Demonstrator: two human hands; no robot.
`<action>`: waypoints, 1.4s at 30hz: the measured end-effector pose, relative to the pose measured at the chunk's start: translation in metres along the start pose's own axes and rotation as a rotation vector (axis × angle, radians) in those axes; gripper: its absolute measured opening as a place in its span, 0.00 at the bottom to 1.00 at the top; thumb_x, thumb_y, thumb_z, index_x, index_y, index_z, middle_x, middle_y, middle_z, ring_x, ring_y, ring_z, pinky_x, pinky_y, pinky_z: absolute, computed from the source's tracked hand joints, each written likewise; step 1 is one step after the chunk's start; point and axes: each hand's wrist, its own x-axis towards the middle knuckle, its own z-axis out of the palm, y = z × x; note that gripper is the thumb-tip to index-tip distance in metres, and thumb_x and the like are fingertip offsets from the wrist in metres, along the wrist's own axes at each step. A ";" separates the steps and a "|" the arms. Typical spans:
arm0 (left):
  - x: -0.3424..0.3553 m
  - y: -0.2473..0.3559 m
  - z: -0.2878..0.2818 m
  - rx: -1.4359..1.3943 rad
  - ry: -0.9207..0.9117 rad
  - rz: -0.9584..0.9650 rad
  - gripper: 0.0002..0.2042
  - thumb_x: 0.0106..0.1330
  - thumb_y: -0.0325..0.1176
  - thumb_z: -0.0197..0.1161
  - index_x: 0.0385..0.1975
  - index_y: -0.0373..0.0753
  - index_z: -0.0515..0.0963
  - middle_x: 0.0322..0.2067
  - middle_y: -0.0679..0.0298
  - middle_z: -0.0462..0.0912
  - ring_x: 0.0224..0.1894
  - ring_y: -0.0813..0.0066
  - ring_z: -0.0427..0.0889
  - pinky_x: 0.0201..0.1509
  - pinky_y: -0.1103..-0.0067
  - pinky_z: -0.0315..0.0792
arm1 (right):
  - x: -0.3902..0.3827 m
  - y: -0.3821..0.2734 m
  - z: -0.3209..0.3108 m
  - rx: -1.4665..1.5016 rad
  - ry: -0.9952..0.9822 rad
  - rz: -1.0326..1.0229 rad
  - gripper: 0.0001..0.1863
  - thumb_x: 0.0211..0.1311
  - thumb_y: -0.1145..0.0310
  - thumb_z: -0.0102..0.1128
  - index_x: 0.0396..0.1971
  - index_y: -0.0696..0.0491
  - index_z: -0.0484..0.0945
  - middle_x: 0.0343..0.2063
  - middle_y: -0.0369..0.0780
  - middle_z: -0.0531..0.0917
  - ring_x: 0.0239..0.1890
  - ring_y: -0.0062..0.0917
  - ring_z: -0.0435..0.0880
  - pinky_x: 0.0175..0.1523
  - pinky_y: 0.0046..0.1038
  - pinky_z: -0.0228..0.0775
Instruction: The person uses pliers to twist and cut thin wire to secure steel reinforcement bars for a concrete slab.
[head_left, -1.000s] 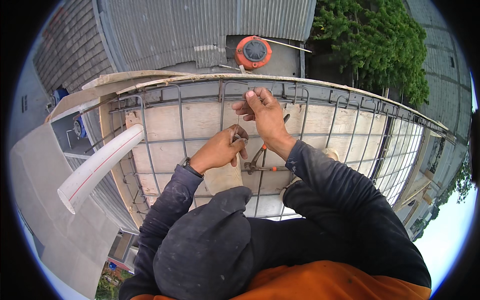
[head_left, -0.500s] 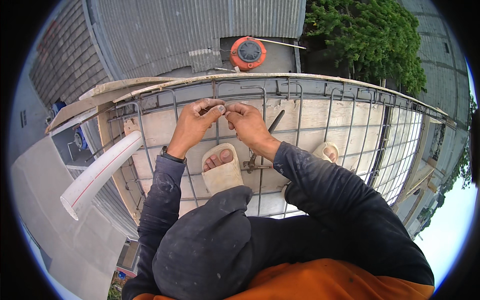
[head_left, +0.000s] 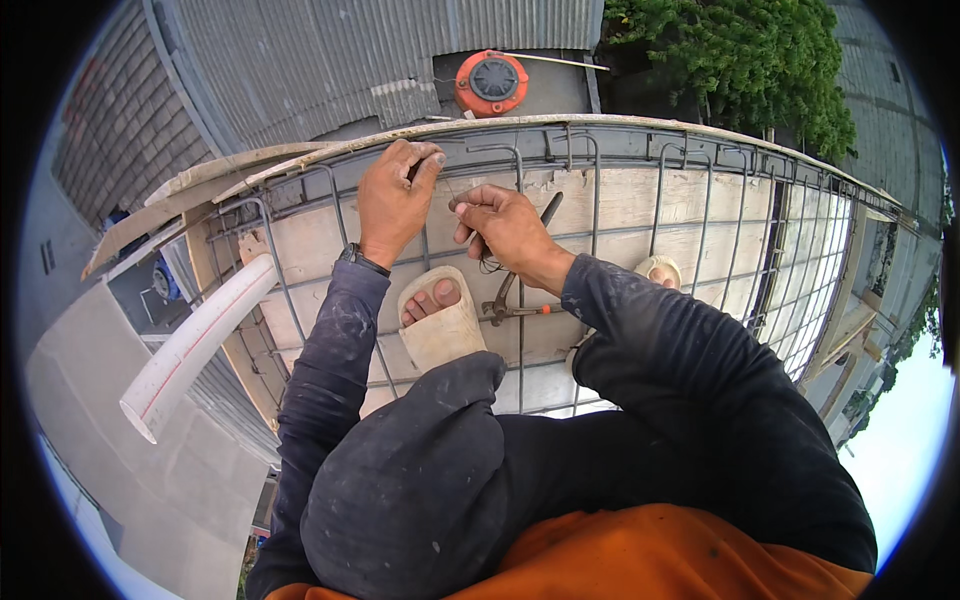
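Observation:
My left hand point(head_left: 393, 203) is up by the far edge of the rebar cage point(head_left: 520, 170), thumb and forefinger pinched together. What sits between those fingertips is too small to make out. Lower and to the right is my right hand point(head_left: 512, 232), fingers curled, with thin dark tie wire point(head_left: 488, 265) looping out beneath them. Below it a pair of rusty pincers point(head_left: 500, 309) with an orange-banded handle lies across the bars. A dark handle point(head_left: 552, 208) pokes out beyond my right hand; I cannot tell whether it belongs to the pincers.
My sandalled foot point(head_left: 437, 310) rests among the bars over plywood formwork point(head_left: 630, 215). A white pipe point(head_left: 200, 345) slants out at the left. Past the formwork's far board point(head_left: 600, 122) are lower roofs point(head_left: 380, 50), an orange tank point(head_left: 491, 83) and a tree point(head_left: 740, 70).
My hands, close together before, have parted. The left has risen toward the far edge; the right has turned and moved slightly right, bringing the dark wire beneath it into view.

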 end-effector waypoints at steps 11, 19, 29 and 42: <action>0.007 -0.006 0.003 0.244 0.046 0.220 0.08 0.71 0.33 0.69 0.46 0.40 0.87 0.35 0.61 0.86 0.36 0.56 0.87 0.38 0.69 0.79 | 0.000 -0.001 -0.003 0.237 -0.098 0.212 0.10 0.77 0.64 0.59 0.49 0.53 0.80 0.33 0.38 0.89 0.30 0.21 0.88 0.31 0.25 0.78; 0.013 -0.007 -0.006 0.202 -0.025 0.162 0.13 0.74 0.37 0.63 0.52 0.42 0.87 0.41 0.57 0.91 0.40 0.52 0.89 0.42 0.65 0.81 | 0.000 -0.015 -0.011 0.245 -0.006 0.263 0.10 0.75 0.65 0.61 0.46 0.56 0.83 0.30 0.37 0.88 0.29 0.22 0.88 0.31 0.25 0.79; 0.011 -0.011 0.012 0.259 0.072 0.117 0.11 0.74 0.37 0.63 0.48 0.41 0.89 0.38 0.53 0.91 0.39 0.50 0.89 0.42 0.63 0.81 | 0.019 -0.046 -0.025 0.374 0.054 0.258 0.10 0.77 0.70 0.57 0.50 0.58 0.81 0.29 0.34 0.85 0.26 0.16 0.83 0.25 0.18 0.75; 0.001 -0.015 0.013 -0.042 0.077 -0.114 0.14 0.74 0.38 0.62 0.50 0.39 0.88 0.36 0.51 0.90 0.36 0.55 0.89 0.42 0.66 0.81 | 0.027 0.011 -0.004 -0.361 0.301 -0.281 0.20 0.74 0.67 0.56 0.59 0.63 0.79 0.28 0.40 0.88 0.33 0.27 0.87 0.43 0.31 0.77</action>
